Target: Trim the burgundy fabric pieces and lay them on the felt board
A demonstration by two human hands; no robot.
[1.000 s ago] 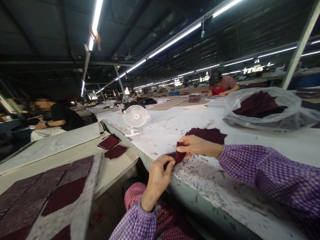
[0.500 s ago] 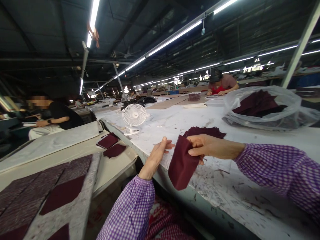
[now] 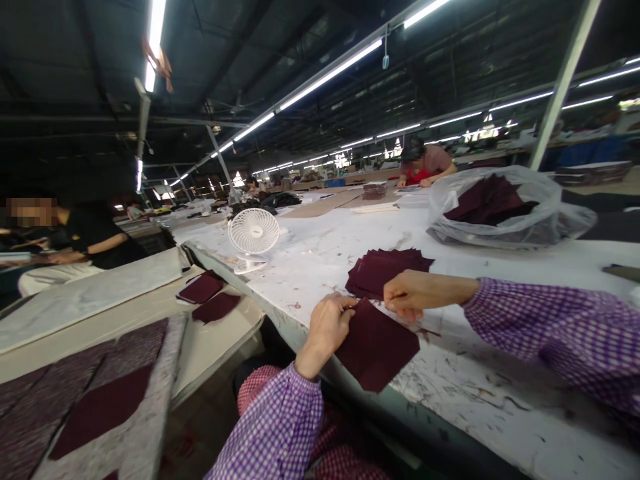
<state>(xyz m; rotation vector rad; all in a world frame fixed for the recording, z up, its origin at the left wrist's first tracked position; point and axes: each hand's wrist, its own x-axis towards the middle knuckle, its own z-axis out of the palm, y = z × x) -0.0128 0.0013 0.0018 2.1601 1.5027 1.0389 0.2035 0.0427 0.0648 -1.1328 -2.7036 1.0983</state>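
Observation:
A dark maroon fabric piece (image 3: pixel 377 347) lies flat near the front edge of the white worktable (image 3: pixel 480 393). My left hand (image 3: pixel 327 325) pinches its left corner with closed fingers. My right hand (image 3: pixel 410 293) pinches its top edge, fingers curled together. Just behind my right hand sits a stack of the same maroon pieces (image 3: pixel 383 270). Both of my arms wear purple checked sleeves.
A small white desk fan (image 3: pixel 253 235) stands at the table's left end. A clear plastic bag of maroon pieces (image 3: pixel 500 207) lies at the back right. More maroon pieces (image 3: pixel 207 297) rest on a lower bench to the left. Other people work at far tables.
The fabric piece was picked up and hung from my right hand half a second ago. Now it lies spread flat on the table, with both hands gripping its edge.

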